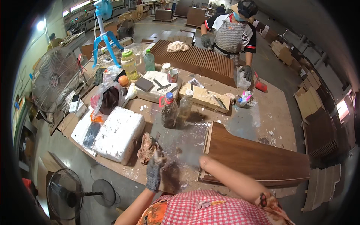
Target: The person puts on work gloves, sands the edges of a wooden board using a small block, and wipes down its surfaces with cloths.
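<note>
My left hand [153,171], in a grey glove, is closed near the table's front edge. What its fingers hold, if anything, I cannot make out. Just beyond it lies a crumpled brown rag [147,149], with a thin dark strip [157,136] beside it. My right hand [189,156] is smeared by motion, so its fingers cannot be read. It is over the paint-stained tabletop, at the left end of a dark brown wood panel [255,153] with a curved cutout. My right forearm crosses above the panel's near left part.
A white foam block [119,134] stands left of the rag. Beyond are a blue-capped bottle [169,112], a cloudy bottle [185,105] and a pale board [205,98] with tools. Across the table, a gloved person [230,35] works beside stacked brown strips [195,60]. Fans [56,80] stand left.
</note>
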The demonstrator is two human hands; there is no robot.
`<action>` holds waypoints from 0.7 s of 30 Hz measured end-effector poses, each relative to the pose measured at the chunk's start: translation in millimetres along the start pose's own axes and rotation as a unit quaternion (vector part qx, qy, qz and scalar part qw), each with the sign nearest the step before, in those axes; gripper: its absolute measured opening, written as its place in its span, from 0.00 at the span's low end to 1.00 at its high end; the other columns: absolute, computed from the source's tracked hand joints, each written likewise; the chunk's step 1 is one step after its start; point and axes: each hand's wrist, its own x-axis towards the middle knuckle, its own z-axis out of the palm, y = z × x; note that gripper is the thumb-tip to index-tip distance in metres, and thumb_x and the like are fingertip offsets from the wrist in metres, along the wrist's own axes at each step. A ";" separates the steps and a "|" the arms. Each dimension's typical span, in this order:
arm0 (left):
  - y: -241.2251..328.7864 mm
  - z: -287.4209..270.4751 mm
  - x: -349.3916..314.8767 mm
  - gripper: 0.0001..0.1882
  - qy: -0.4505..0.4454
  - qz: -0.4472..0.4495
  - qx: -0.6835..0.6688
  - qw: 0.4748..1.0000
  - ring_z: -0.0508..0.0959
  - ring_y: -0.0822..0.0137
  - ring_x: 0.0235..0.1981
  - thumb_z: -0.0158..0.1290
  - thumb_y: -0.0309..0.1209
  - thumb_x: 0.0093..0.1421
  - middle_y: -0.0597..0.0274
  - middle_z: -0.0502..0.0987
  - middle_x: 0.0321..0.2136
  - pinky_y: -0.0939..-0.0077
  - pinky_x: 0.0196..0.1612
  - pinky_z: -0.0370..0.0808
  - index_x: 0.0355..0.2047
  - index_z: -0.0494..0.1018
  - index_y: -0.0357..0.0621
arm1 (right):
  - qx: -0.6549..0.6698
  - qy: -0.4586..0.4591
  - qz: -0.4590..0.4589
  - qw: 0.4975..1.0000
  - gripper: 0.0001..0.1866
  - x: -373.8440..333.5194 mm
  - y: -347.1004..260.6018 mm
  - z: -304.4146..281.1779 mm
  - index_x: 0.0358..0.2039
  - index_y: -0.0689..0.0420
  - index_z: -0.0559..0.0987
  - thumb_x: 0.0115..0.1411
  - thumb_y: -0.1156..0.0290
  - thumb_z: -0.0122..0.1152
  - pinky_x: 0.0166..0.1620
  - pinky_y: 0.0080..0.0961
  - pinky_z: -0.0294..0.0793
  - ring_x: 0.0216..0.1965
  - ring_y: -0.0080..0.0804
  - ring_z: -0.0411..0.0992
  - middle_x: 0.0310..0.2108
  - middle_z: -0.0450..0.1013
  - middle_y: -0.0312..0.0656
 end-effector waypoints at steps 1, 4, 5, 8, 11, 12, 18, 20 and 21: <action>-2.3 -12.0 0.2 0.17 0.025 0.000 0.009 1.000 0.74 0.73 0.36 0.48 0.39 0.65 0.63 0.75 0.36 0.80 0.39 0.73 0.47 0.69 0.38 | -0.109 -0.031 -0.013 0.993 0.19 23.0 0.2 -8.7 0.46 0.62 0.75 0.54 0.68 0.54 0.48 0.34 0.73 0.44 0.51 0.73 0.41 0.74 0.56; -0.4 -18.0 -6.4 0.15 0.076 0.020 0.017 0.997 0.75 0.74 0.33 0.48 0.38 0.65 0.65 0.75 0.31 0.81 0.38 0.73 0.42 0.70 0.38 | -0.207 -0.025 0.057 0.976 0.19 57.5 3.2 -20.6 0.45 0.62 0.76 0.53 0.67 0.56 0.46 0.35 0.73 0.42 0.52 0.73 0.37 0.73 0.59; -0.9 -23.0 -9.1 0.17 0.077 0.023 0.005 0.997 0.75 0.74 0.32 0.49 0.38 0.65 0.65 0.75 0.32 0.80 0.37 0.73 0.46 0.69 0.38 | -0.135 -0.035 0.060 0.988 0.18 62.5 5.8 -20.9 0.45 0.63 0.76 0.54 0.69 0.55 0.46 0.34 0.74 0.42 0.50 0.73 0.37 0.74 0.58; -1.8 -28.4 -16.6 0.20 0.083 0.034 -0.007 0.996 0.75 0.73 0.32 0.50 0.38 0.63 0.64 0.75 0.33 0.78 0.35 0.75 0.51 0.68 0.39 | 0.081 -0.070 0.070 0.992 0.16 72.3 16.9 -23.4 0.44 0.64 0.75 0.56 0.73 0.55 0.45 0.32 0.75 0.41 0.46 0.74 0.38 0.74 0.55; -1.7 -26.5 -25.4 0.17 0.127 0.016 -0.018 0.992 0.73 0.74 0.33 0.50 0.38 0.64 0.64 0.74 0.32 0.78 0.40 0.71 0.46 0.69 0.37 | 0.289 -0.105 0.090 0.947 0.14 77.2 26.4 -28.7 0.44 0.66 0.75 0.57 0.77 0.54 0.43 0.29 0.76 0.41 0.41 0.75 0.39 0.75 0.52; -7.4 -29.2 -25.9 0.18 0.117 0.012 -0.015 0.993 0.73 0.74 0.34 0.50 0.38 0.63 0.63 0.74 0.33 0.78 0.41 0.71 0.46 0.69 0.37 | 0.355 -0.115 0.098 0.923 0.13 74.8 29.7 -31.9 0.44 0.67 0.75 0.58 0.79 0.54 0.43 0.28 0.77 0.41 0.40 0.75 0.40 0.75 0.51; -7.1 -21.8 -28.6 0.19 0.104 0.099 0.119 0.982 0.74 0.72 0.31 0.53 0.37 0.60 0.64 0.74 0.32 0.80 0.39 0.72 0.48 0.69 0.37 | 0.569 -0.174 -0.035 0.803 0.15 33.1 14.6 -56.6 0.48 0.69 0.71 0.60 0.82 0.52 0.50 0.29 0.77 0.47 0.40 0.73 0.46 0.72 0.50; 0.8 -16.9 -21.5 0.19 0.057 0.123 0.125 0.983 0.74 0.72 0.30 0.52 0.38 0.60 0.65 0.74 0.31 0.80 0.39 0.71 0.47 0.69 0.38 | 0.643 -0.125 -0.019 0.755 0.17 21.2 14.0 -56.2 0.51 0.69 0.70 0.60 0.82 0.52 0.56 0.31 0.74 0.50 0.39 0.72 0.49 0.70 0.49; 1.0 -19.6 -16.5 0.19 -0.008 0.047 0.123 0.991 0.73 0.71 0.32 0.53 0.40 0.60 0.62 0.74 0.32 0.79 0.40 0.71 0.44 0.71 0.38 | 0.661 -0.124 -0.023 0.739 0.26 18.5 18.7 -55.6 0.56 0.70 0.64 0.56 0.84 0.57 0.62 0.34 0.67 0.57 0.41 0.66 0.54 0.67 0.52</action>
